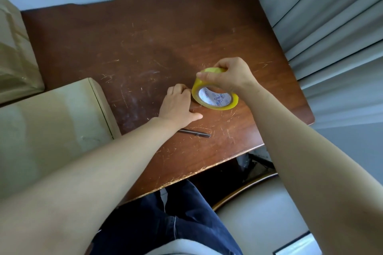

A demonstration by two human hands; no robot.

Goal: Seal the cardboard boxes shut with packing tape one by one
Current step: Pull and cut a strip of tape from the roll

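- Right hand (230, 74) grips the tape roll (214, 92) from above, fingers curled over its top rim, thumb on the near side.
- Left hand (178, 105): fingers bent, tips against the roll's left edge, thumb stretched out flat. Can't tell if it's pinching a tape end.
- Surface (134, 47): dark brown wood, heavily scratched.
- Cardboard box (51, 122) sits at the left on the surface, flaps down, well apart from the roll.
- Second box (14, 58) behind it at the far left edge (only partly in frame).
- Tape roll itself: yellow, white core with blue print, standing tilted on its edge right of centre on the surface, between both hands.
- Slim dark tool (194, 133) (pen or cutter, too small to tell) lies flat just beside the left wrist, near the front edge.
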